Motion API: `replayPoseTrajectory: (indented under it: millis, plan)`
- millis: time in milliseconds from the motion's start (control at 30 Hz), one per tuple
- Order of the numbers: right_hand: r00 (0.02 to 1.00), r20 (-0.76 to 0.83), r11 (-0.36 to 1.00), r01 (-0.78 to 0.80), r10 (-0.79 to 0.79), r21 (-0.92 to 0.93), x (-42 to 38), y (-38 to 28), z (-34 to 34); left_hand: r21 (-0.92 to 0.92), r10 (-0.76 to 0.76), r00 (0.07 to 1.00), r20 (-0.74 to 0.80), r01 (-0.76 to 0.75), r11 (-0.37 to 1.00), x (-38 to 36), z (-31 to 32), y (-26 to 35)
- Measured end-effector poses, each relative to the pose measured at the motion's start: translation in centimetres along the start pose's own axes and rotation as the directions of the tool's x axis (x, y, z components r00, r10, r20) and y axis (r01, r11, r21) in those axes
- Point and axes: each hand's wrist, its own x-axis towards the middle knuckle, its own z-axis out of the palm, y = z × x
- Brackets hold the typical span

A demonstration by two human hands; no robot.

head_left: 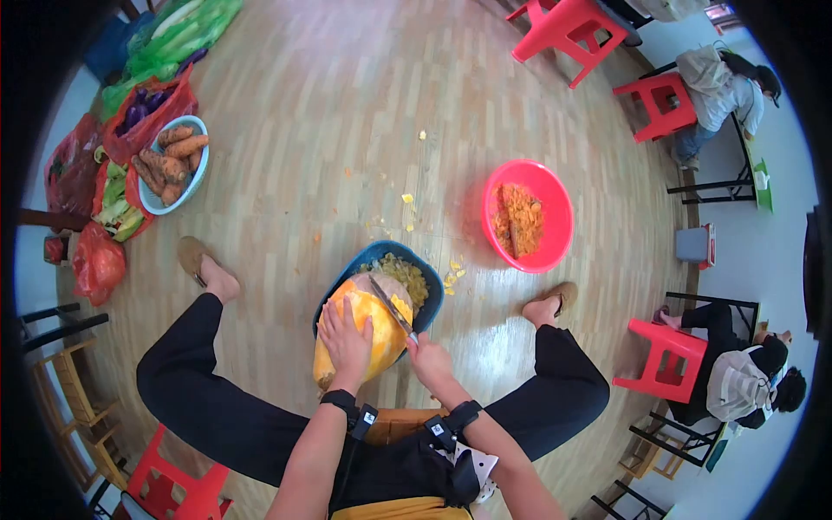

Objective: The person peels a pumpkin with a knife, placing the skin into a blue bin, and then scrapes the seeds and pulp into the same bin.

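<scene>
A large, partly peeled pumpkin (374,334) lies across a blue basin (435,290) between my feet. Its far end keeps a dull skin, while the rest shows orange flesh. My left hand (347,340) rests flat on top of it, fingers apart. In my right hand (430,360) is a knife (388,303), gripped by the handle. Its blade lies along the right side of the pumpkin, by a yellow piece of peel (401,307). Pale peelings (414,276) fill the far part of the basin.
A pink basin (562,221) of orange shreds stands ahead right. Peel scraps (407,198) dot the floor. At the left are a basket of carrots (204,160) and bags of vegetables (173,100). Red stools (663,364) and seated people (724,95) line the right.
</scene>
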Motion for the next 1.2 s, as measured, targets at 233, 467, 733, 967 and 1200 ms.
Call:
replayPoseTrajectory:
  millis: [233,467,733,967,1200]
  plan:
    - [0.999,-0.035,1.000,0.011,-0.012,-0.011,-0.4,0.1,0.4,0.064,0.014,1.000,0.008,-0.014,0.998,-0.3,0.1,0.0]
    - [0.998,-0.014,0.998,0.056,-0.056,-0.014,-0.7,0.2,0.3,0.072,0.014,1.000,-0.011,-0.013,0.997,-0.3,0.2,0.0]
    - [1.000,-0.025,1.000,0.004,-0.004,-0.005,1.1,0.0,0.5,0.053,0.023,1.000,-0.001,-0.023,0.998,-0.5,0.1,0.2]
    - [0.995,0.003,0.995,0.098,-0.098,-0.022,1.1,0.1,-0.2,0.037,0.034,0.999,-0.017,-0.033,0.999,-0.6,0.1,0.1]
    - [1.000,0.005,0.999,0.026,-0.026,0.019,0.8,-0.9,0.8,0.059,0.043,0.998,-0.035,-0.041,0.997,-0.5,0.5,-0.2]
